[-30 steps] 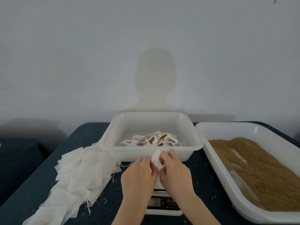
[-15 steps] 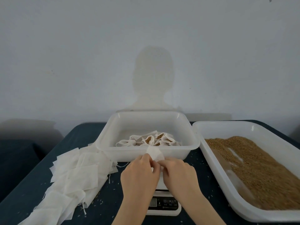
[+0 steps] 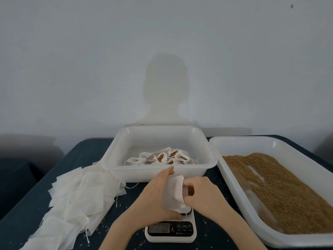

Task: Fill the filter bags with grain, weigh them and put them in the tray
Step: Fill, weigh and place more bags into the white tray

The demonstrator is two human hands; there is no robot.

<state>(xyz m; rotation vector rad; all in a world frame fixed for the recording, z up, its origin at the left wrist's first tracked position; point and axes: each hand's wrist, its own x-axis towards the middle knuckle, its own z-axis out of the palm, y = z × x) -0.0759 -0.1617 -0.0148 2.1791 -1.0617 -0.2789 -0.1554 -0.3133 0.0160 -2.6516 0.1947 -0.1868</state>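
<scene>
A white filter bag [image 3: 174, 193] is held above the small white scale [image 3: 170, 230] in the middle of the table. My left hand [image 3: 156, 193] cups the bag from the left, thumb under it. My right hand [image 3: 200, 193] pinches the bag's folded edge from the right. Behind them stands a white tray [image 3: 158, 173] holding several grain-filled bags [image 3: 162, 157]. A large white tray [image 3: 234, 188] with brown grain [image 3: 281, 188] is on the right. The scale's platform is mostly hidden by the bag and hands.
A long pile of empty white filter bags [image 3: 75, 199] lies on the dark table [image 3: 27, 210] at the left. Loose grains are scattered around the scale. A pale wall rises right behind the trays.
The bag, pinched small between both hands' fingertips before, now hangs wider and lower over the scale. My left hand has spread along its side and my right hand has shifted right.
</scene>
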